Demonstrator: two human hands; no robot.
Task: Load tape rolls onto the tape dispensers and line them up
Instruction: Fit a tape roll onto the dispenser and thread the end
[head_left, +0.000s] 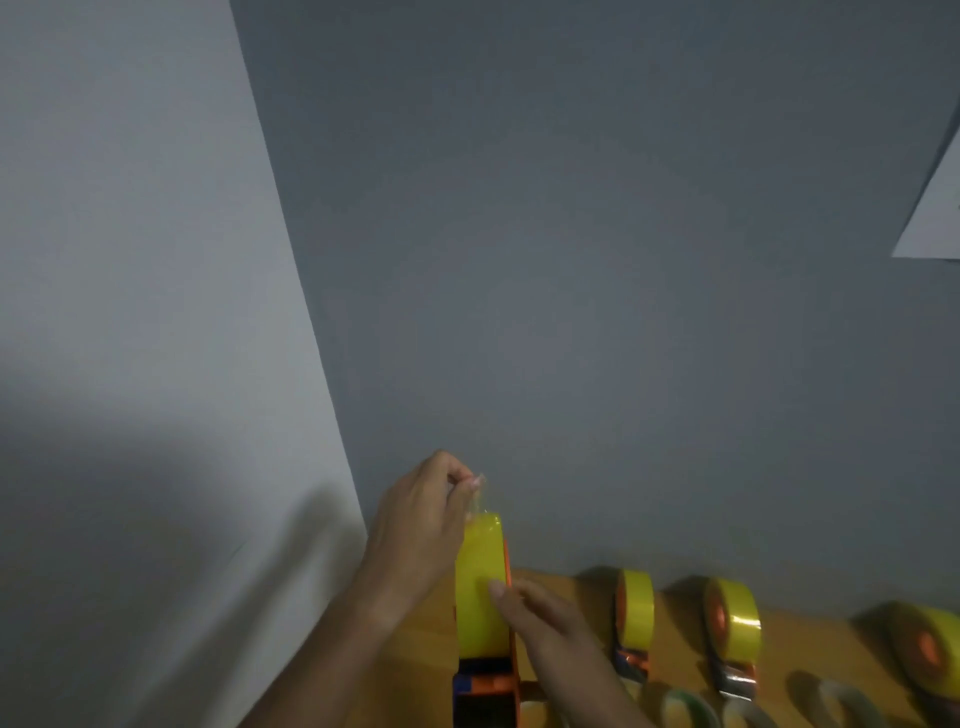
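Left hand (415, 530) pinches free tape end (479, 493) above yellow roll (480, 587) on dispenser (485, 686), bench (675, 660) front. Right hand (540, 618) fingers straight, steady roll. Film probably thin, sticky; hold by edge.

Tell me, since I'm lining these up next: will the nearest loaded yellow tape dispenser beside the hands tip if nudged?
Probably. The yellow tape dispenser stands upright on the wooden table, with the roll high above a narrow base, so a sideways nudge could topple it. Pushed low, it likely slides; the roll looks held by its orange hub.
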